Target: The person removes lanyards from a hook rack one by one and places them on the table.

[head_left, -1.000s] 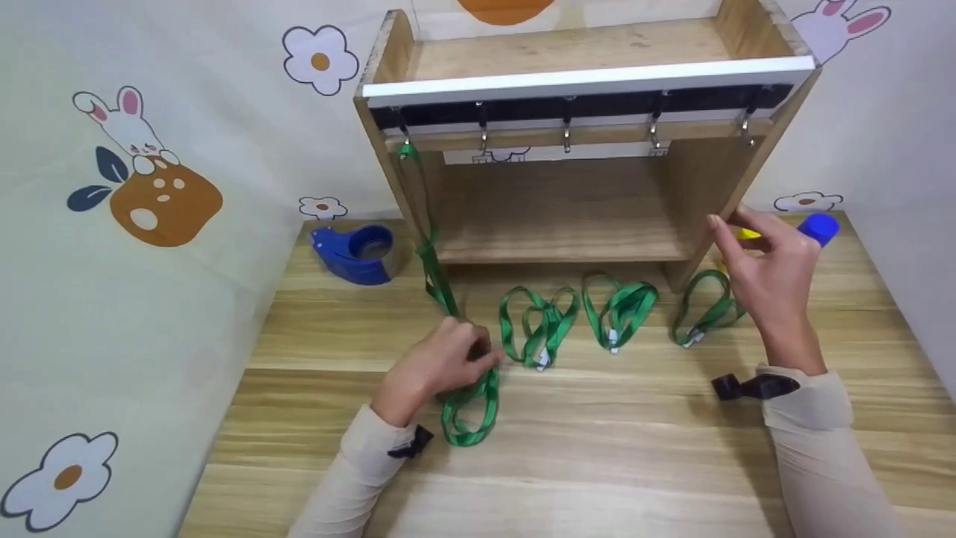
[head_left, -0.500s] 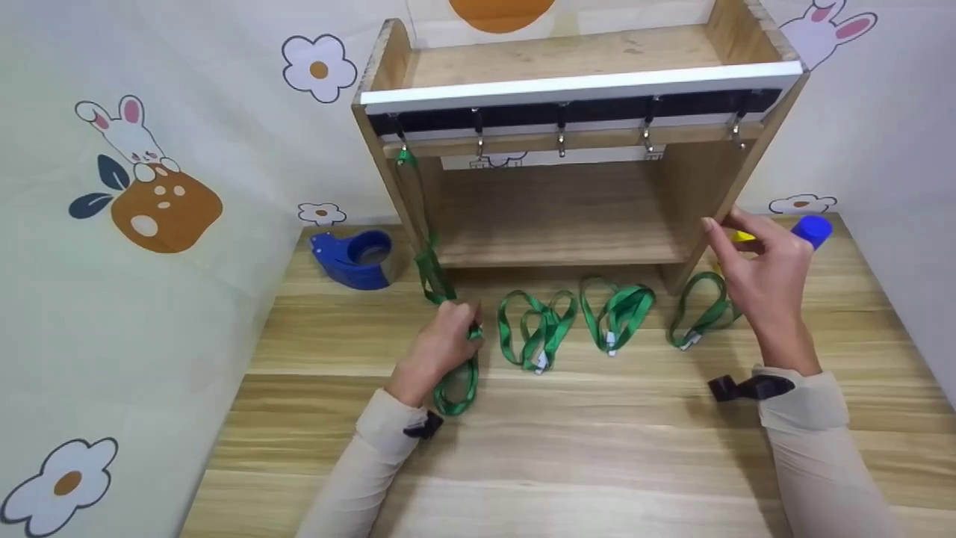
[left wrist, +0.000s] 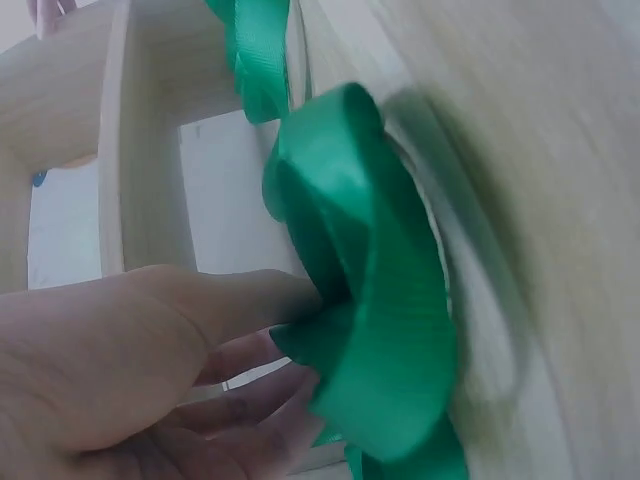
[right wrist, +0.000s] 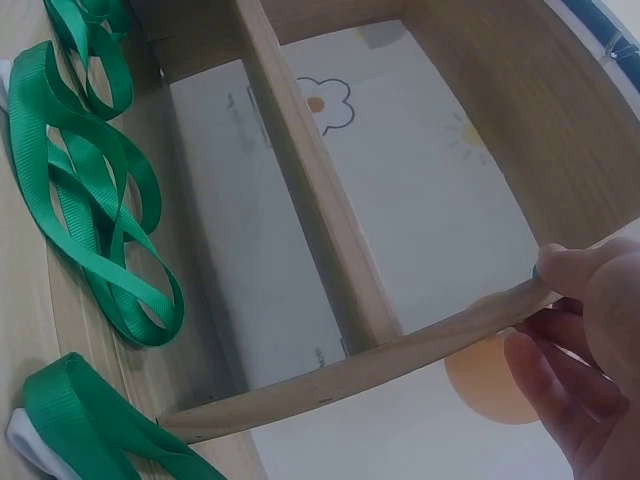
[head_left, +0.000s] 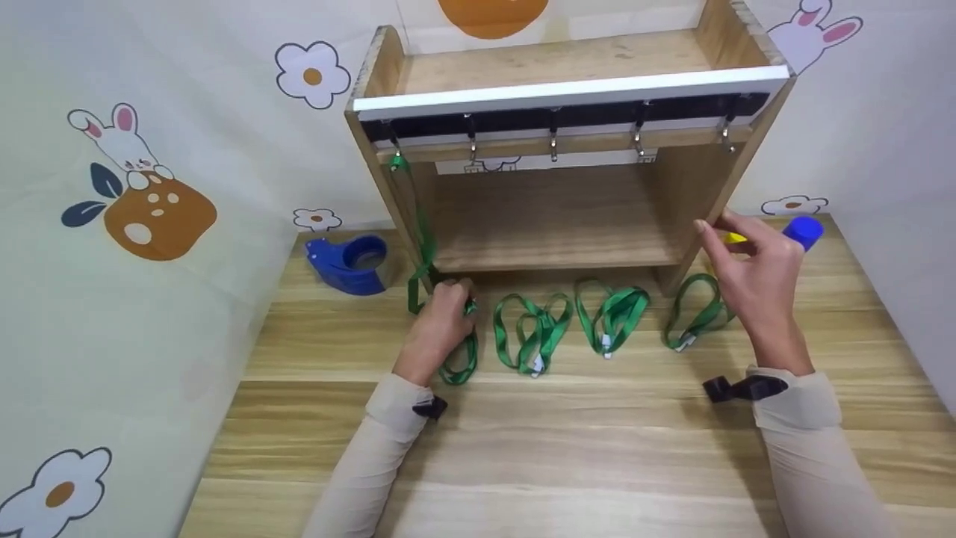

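Observation:
From the leftmost hook of the wooden shelf (head_left: 553, 220) hangs a green lanyard (head_left: 424, 239). Its lower, bunched part is gripped by my left hand (head_left: 437, 329) close to the tabletop, by the shelf's front left foot. In the left wrist view, the ribbon (left wrist: 400, 330) loops between thumb and fingers, and some fingertips are hidden behind it. My right hand (head_left: 765, 280) pinches the front edge of the shelf's right side panel. The right wrist view has the thumb on one face of that panel (right wrist: 350, 378) and fingers on the other.
Several metal hooks line the dark strip (head_left: 515, 119). Folded green lanyards lie before the shelf: one at left (head_left: 532, 332), one in the middle (head_left: 616, 317), one at right (head_left: 698, 314). A blue tape dispenser (head_left: 347, 265) stands left; a blue cylinder (head_left: 804, 233) shows behind my right hand.
My left hand has moved up the table toward the shelf's left foot, bringing the bunched lanyard along, so the hanging part is slacker. My right hand stays on the side panel.

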A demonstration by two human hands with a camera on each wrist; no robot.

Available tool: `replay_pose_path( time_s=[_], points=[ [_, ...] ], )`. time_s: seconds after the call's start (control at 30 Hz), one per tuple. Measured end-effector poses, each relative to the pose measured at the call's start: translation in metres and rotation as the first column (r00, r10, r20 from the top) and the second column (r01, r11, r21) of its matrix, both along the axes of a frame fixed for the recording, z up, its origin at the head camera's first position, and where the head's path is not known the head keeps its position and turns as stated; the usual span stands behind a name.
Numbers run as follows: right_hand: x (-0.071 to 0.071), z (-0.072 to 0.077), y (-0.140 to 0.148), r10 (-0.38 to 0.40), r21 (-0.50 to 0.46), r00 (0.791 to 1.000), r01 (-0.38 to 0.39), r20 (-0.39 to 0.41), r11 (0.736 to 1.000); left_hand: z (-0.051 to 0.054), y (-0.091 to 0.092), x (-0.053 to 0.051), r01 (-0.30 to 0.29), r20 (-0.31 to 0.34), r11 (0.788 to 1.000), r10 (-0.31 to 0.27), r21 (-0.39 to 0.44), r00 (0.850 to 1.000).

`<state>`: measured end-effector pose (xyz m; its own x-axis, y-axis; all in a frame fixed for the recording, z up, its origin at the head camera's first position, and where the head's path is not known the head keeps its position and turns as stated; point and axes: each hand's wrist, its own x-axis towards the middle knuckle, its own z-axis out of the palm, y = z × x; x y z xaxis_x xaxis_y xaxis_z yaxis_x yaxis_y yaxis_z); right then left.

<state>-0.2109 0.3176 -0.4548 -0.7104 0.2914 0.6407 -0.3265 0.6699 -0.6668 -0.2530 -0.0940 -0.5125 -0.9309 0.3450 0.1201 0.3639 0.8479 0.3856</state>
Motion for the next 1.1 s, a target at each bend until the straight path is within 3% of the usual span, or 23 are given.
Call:
replay_pose_path(
  time_s=[0.1, 0.23, 0.33, 0.43, 0.5, 0.6, 0.7, 0.73, 0.77, 0.83, 0.9, 1.0, 1.1],
  points=[
    [-0.001, 0.0, 0.0, 0.004, 0.001, 1.0, -0.004, -0.003, 1.0, 0.004, 0.002, 0.004, -0.032, -0.001, 0.999, 0.032, -0.026, 0.999],
    [-0.002, 0.0, 0.0, 0.008, 0.008, 1.0, -0.008, -0.005, 1.0, 0.021, 0.004, 0.015, -0.093, -0.014, 0.995, 0.092, -0.022, 0.996],
    [-0.002, 0.0, 0.0, 0.005, 0.01, 1.0, -0.005, -0.011, 1.0, 0.043, 0.003, 0.023, -0.095, -0.066, 0.995, 0.097, 0.03, 0.993],
    [-0.002, -0.001, 0.0, 0.0, 0.011, 1.0, 0.0, -0.012, 1.0, 0.072, 0.0, 0.028, -0.045, -0.176, 0.99, 0.068, 0.131, 0.982],
    [-0.002, -0.002, 0.0, -0.001, 0.01, 1.0, 0.002, -0.009, 1.0, 0.093, -0.005, 0.029, -0.012, -0.277, 0.977, 0.072, 0.212, 0.958],
    [-0.002, -0.002, 0.0, -0.003, 0.0, 1.0, 0.003, -0.012, 1.0, 0.12, -0.014, 0.027, 0.005, -0.422, 0.928, 0.164, 0.371, 0.892],
    [-0.003, -0.002, 0.001, -0.006, -0.01, 1.0, 0.005, -0.015, 1.0, 0.133, -0.026, 0.023, 0.001, -0.487, 0.845, 0.307, 0.535, 0.818],
    [-0.003, -0.002, 0.001, -0.006, -0.01, 1.0, 0.006, -0.014, 1.0, 0.134, -0.029, 0.021, -0.001, -0.483, 0.812, 0.348, 0.583, 0.804],
    [-0.003, -0.002, 0.001, -0.007, -0.01, 1.0, 0.006, -0.01, 1.0, 0.134, -0.033, 0.02, -0.007, -0.468, 0.785, 0.377, 0.62, 0.799],
    [-0.003, -0.003, 0.0, -0.007, -0.009, 1.0, 0.007, -0.005, 1.0, 0.131, -0.037, 0.019, -0.031, -0.426, 0.754, 0.404, 0.656, 0.809],
    [-0.003, -0.003, 0.0, -0.009, -0.009, 1.0, 0.009, -0.001, 1.0, 0.128, -0.039, 0.018, -0.057, -0.379, 0.751, 0.396, 0.658, 0.837],
    [-0.003, -0.002, 0.0, -0.008, -0.012, 1.0, 0.008, 0.001, 1.0, 0.124, -0.037, 0.016, -0.092, -0.332, 0.792, 0.354, 0.603, 0.874],
    [-0.002, -0.002, 0.001, -0.006, -0.012, 1.0, 0.006, 0.0, 1.0, 0.121, -0.036, 0.013, -0.105, -0.321, 0.83, 0.325, 0.548, 0.89]
  ],
)
